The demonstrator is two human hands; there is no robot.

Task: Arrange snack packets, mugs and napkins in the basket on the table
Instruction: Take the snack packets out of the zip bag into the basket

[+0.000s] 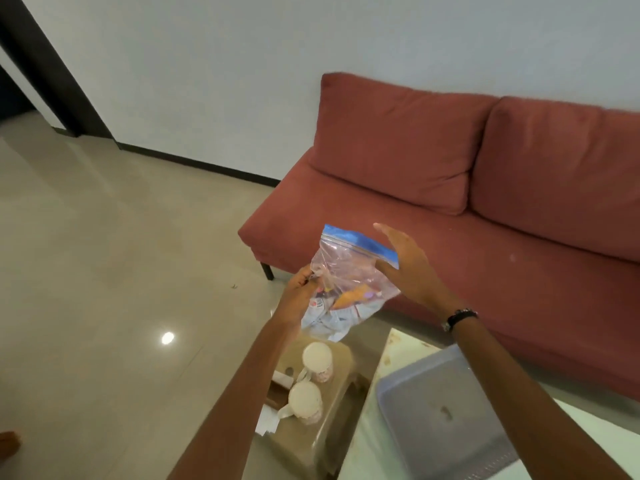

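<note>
A clear zip bag (346, 271) with a blue seal strip, filled with snack packets, hangs in the air above a low stool. My left hand (298, 296) grips the bag's left edge. My right hand (405, 261) is flat with fingers apart against the bag's right side, near the seal. Below the bag, two white mugs (317, 360) (305, 400) stand on the beige stool (341, 382). White napkins (268, 422) lie at the stool's left edge. The grey plastic basket (391, 403) sits on the white table (398, 344) at the lower right, partly hidden by my right forearm.
A red sofa (450, 188) stands behind the table against a pale wall. The tiled floor (121, 271) spreads out to the left. A dark door frame (45, 64) is at the far left. A brown item lies between the mugs and napkins.
</note>
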